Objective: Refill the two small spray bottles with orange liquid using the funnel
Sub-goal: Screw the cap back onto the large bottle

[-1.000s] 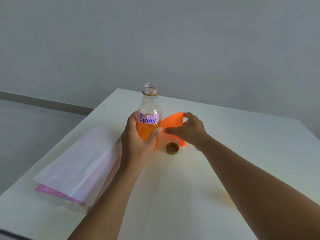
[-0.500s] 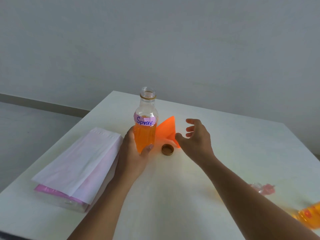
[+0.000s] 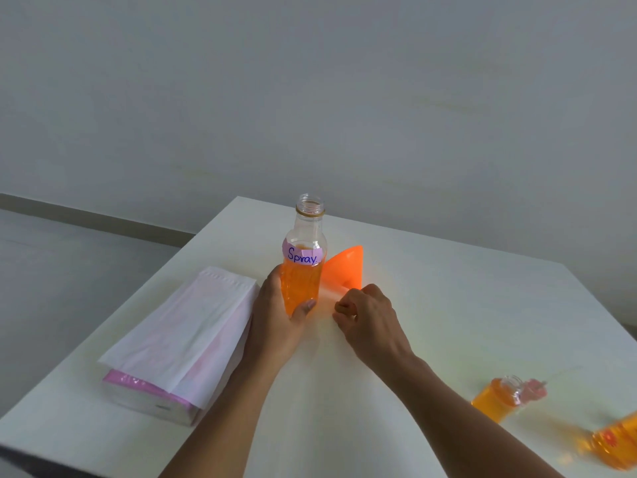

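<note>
An open clear bottle (image 3: 303, 270), part-filled with orange liquid and marked "Spray" on a pale pink label (image 3: 302, 255), is stood upright on the white desk (image 3: 448, 305). Its lower half is gripped by the left hand (image 3: 275, 322), the thumb being laid across the front. Just right of the bottle's base the right hand (image 3: 368, 319) is held low on the desk with its fingers curled; a small brown cap (image 3: 342, 307) is pinched between thumb and fingertips, only a sliver of it being seen. Just behind and right of the bottle the orange funnel (image 3: 344, 267) is laid on its side, its cone tapering down toward the right hand. Left of the bottle a tissue pack (image 3: 179, 339) in pink-edged wrap is laid flat, a white sheet being spread over it. Well right of the bottle and nearer the viewer, a small spray bottle (image 3: 496, 398) holding orange liquid is laid on its side, something pink being seen at its neck. Farther right, a second small bottle (image 3: 617, 443) of orange liquid is cut by the frame edge and too blurred for detail
</note>
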